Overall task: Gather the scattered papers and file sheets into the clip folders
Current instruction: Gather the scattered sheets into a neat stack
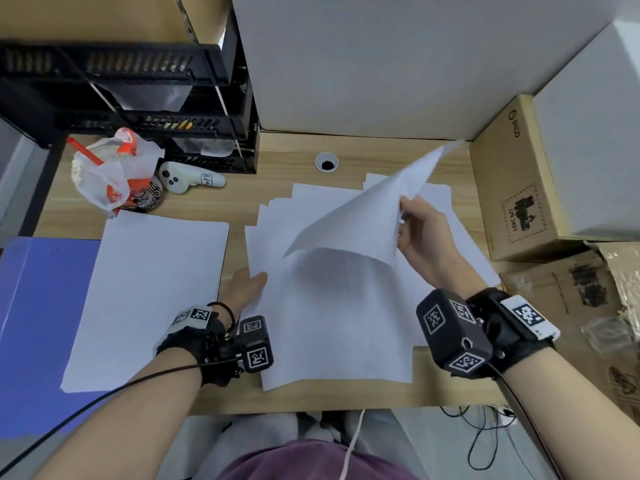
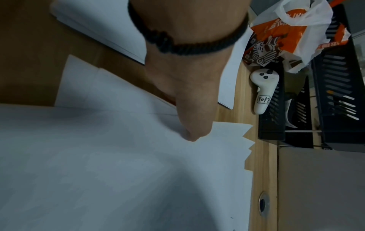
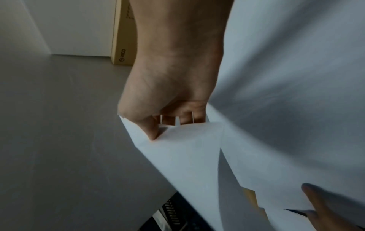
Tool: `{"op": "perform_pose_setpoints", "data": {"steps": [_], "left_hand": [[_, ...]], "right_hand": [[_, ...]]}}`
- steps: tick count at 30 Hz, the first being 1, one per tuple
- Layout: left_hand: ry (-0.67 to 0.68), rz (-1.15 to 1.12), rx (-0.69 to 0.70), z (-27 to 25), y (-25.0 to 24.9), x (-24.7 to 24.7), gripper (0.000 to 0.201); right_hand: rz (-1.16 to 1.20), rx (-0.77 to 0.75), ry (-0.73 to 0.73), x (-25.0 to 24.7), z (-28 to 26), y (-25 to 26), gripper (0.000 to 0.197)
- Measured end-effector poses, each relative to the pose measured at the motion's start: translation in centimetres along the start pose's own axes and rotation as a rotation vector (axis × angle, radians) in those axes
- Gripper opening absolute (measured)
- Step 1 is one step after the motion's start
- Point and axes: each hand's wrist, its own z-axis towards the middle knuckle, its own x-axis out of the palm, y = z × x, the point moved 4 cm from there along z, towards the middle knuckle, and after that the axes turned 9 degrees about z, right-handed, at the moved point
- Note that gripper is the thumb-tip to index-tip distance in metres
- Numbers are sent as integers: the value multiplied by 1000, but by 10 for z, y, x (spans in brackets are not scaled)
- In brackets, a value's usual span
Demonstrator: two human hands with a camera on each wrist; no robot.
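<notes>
A fanned pile of white sheets (image 1: 339, 323) (image 2: 98, 171) lies in the middle of the wooden desk. My right hand (image 1: 415, 230) (image 3: 164, 109) pinches the edge of a lifted sheet (image 1: 356, 220) (image 3: 276, 78) that curves up above the pile. My left hand (image 1: 247, 284) (image 2: 189, 93) is at the pile's left edge, thumb on top and the other fingers hidden beneath the sheets. To the left, a neater white pile (image 1: 149, 299) (image 2: 102, 23) rests partly on a blue folder (image 1: 34, 306).
Black stacked trays (image 1: 156, 98) stand at the back left. In front of them are a drink cup in a plastic bag (image 1: 114, 174) and a white controller (image 1: 187, 176). Cardboard boxes (image 1: 512, 174) line the right side. A cable hole (image 1: 326, 162) lies behind the papers.
</notes>
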Motion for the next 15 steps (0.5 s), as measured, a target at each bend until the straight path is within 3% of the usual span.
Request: {"op": "perform_pose_setpoints", "data": {"steps": [3, 5, 7, 9, 12, 15], "left_hand": [[41, -168, -29, 1, 3, 0, 16], [101, -320, -43, -2, 3, -2, 17], [183, -488, -43, 0, 3, -2, 41], [218, -570, -61, 1, 2, -4, 53], [250, -466, -42, -5, -2, 1, 46], [198, -195, 56, -9, -5, 10, 35]], "right_hand": [[-147, 83, 32, -5, -1, -19, 28], [-343, 199, 5, -25, -1, -46, 15], [-502, 347, -15, -49, -8, -76, 7], [-616, 475, -33, -70, -19, -103, 11], [-709, 548, -45, -84, -35, -127, 19], [-734, 535, 20, -78, -38, -138, 19]]}}
